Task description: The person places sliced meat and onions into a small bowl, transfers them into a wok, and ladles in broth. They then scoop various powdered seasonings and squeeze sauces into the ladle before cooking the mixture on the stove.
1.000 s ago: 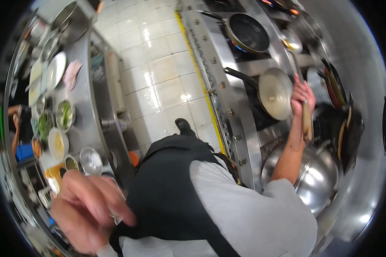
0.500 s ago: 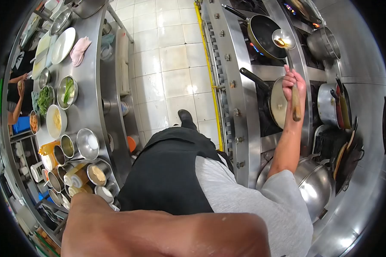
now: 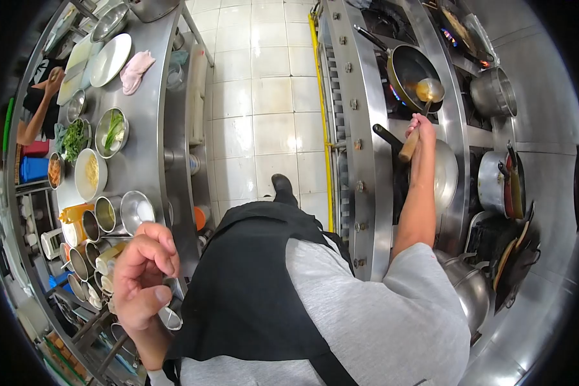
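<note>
My right hand (image 3: 419, 127) is closed round the wooden handle of a metal ladle (image 3: 430, 91). The ladle's bowl, with some brownish liquid in it, is over the near side of a black frying pan (image 3: 410, 64) on a lit burner. A light-coloured pan (image 3: 445, 177) sits below it, partly behind my forearm. On the left, my left hand (image 3: 149, 273) is raised with curled fingers apart and nothing in it, near a steel bowl (image 3: 136, 211) and several metal containers of ingredients.
On the steel counter (image 3: 149, 122) are a white plate (image 3: 110, 60), a pink cloth (image 3: 136, 72), greens (image 3: 75, 139) and a bowl of shredded food (image 3: 91, 174). Pots (image 3: 493, 92) stand at the right. Another person's arm (image 3: 40, 116) shows at far left.
The ladle has gone from the light pan's side up to the black pan, its bowl now over it. My left arm swung across the bottom of the view and is back at the left.
</note>
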### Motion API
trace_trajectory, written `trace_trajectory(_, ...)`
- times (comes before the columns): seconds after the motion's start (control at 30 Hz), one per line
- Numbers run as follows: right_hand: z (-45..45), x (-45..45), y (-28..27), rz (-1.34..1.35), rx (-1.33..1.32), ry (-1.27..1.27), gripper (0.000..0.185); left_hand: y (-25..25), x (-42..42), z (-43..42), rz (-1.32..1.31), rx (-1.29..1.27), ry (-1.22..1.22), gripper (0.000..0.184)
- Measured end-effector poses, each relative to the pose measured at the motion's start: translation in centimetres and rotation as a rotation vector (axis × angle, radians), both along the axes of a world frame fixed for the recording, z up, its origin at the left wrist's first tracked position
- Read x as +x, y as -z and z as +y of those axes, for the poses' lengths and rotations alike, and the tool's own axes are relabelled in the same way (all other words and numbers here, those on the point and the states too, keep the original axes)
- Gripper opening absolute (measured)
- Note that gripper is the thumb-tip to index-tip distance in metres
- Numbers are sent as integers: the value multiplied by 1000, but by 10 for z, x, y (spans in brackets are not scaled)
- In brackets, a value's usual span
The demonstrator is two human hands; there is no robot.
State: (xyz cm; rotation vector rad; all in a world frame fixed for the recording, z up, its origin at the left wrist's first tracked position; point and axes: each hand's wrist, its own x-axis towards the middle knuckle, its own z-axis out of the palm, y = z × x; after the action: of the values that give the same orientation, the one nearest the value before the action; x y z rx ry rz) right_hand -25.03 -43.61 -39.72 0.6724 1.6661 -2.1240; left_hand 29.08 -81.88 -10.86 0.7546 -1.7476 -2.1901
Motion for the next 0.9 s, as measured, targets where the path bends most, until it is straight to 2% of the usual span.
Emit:
trace_trajectory(0.07, 2, 5, -8, -114, -576, 26, 20, 20, 25, -7, 5, 44, -10, 38)
trace_trajectory(0.1, 3, 7, -9, -105, -746, 37, 23, 27, 33, -8, 3, 71, -30, 38)
trace_trajectory(0.2, 12, 3, -21, -99, -519, -72, 21, 44, 52, -7, 12, 114, -48, 38)
trace_trajectory(0.27, 24, -7, -17, -45, 136, -295, 19, 48, 59, -5, -20, 107, -73, 37)
trace_trajectory(0.33, 19, 7, -10, 305, 725, -296, 24, 53, 62, -2, -29, 107, -104, 36)
trace_trajectory(0.4, 36, -15, 29, 363, 848, -283, 22, 55, 62, -1, -54, 98, -101, 34)
trace_trajectory(0.47, 7, 0, 13, 140, 416, -67, 17, 54, 58, -1, -55, 146, -101, 31)
trace_trajectory(0.57, 0, -9, 13, -186, -548, -2, 14, 46, 48, 2, -56, 196, -64, 30)
trace_trajectory(0.67, 8, -6, -2, -154, -554, -63, 11, 43, 43, 2, -60, 174, -1, 31)
trace_trajectory(0.7, 11, -5, -12, -105, -306, -145, 12, 43, 43, 2, -62, 182, -1, 31)
trace_trajectory(0.8, 18, -4, -6, 210, 698, -250, 15, 47, 44, 3, -69, 199, -5, 31)
trace_trajectory(0.83, 19, -3, -1, 260, 762, -212, 19, 49, 43, 3, -73, 198, -7, 30)
trace_trajectory(0.9, 14, -4, 6, 202, 586, -144, 20, 52, 40, 5, -82, 198, 0, 30)
